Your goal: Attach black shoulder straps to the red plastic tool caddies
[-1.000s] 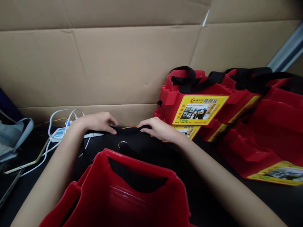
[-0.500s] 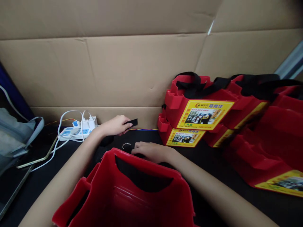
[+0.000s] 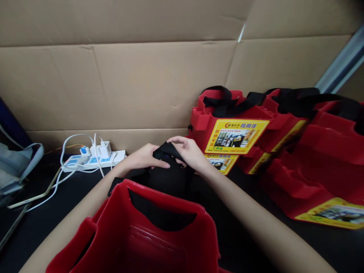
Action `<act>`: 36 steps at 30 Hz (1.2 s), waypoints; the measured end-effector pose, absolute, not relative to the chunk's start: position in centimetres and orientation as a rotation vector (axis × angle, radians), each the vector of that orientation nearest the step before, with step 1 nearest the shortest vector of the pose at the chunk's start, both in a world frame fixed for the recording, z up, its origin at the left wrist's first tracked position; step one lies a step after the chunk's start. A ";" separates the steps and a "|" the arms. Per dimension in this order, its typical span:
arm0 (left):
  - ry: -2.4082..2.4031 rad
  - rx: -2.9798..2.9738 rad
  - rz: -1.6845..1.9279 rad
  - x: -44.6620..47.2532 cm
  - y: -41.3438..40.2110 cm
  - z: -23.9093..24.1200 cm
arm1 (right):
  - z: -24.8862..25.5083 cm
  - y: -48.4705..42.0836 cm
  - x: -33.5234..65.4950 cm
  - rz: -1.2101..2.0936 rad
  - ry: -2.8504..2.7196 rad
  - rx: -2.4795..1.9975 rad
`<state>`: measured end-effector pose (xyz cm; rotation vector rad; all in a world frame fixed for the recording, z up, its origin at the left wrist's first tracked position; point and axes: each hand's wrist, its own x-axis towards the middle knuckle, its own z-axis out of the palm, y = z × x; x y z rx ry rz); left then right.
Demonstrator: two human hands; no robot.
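Observation:
Behind the open red plastic tool box (image 3: 167, 201), both hands meet on a black webbing strap (image 3: 168, 149). My left hand (image 3: 146, 156) grips it from the left, thumb lying along the near side. My right hand (image 3: 189, 151) pinches the strap from the right, fingers curled behind it. The strap is folded into a peak between them. Below my left wrist, another dark strap end (image 3: 114, 185) shows beside the box's back left corner. A slot in the box's back wall shows black behind it. The metal ring is not clearly visible now.
Several red tool boxes with yellow labels (image 3: 237, 135) and black straps stand stacked at the right; another red box (image 3: 327, 170) is nearer. A power strip (image 3: 95, 161) with white cables lies left. A cardboard wall (image 3: 136, 83) rises behind. A grey plastic bag (image 3: 14, 163) sits far left.
My right hand has risen from behind the box to join my left hand at the strap. The strap is now bent between both hands. The view has shifted slightly right.

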<state>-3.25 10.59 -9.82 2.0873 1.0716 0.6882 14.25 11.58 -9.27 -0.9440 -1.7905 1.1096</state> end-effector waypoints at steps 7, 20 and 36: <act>1.345 2.092 0.904 -2.8 11.6 -11.2 | -8.1 10.7 14.6 1.525 -1.675 -0.775; 1.835 2.287 1.016 -4.4 10.1 -7.5 | -8.7 10.8 14.0 1.016 -2.082 -0.752; 1.538 2.312 0.509 -6.1 8.9 -6.8 | -12.1 12.9 14.4 0.589 -2.361 -1.279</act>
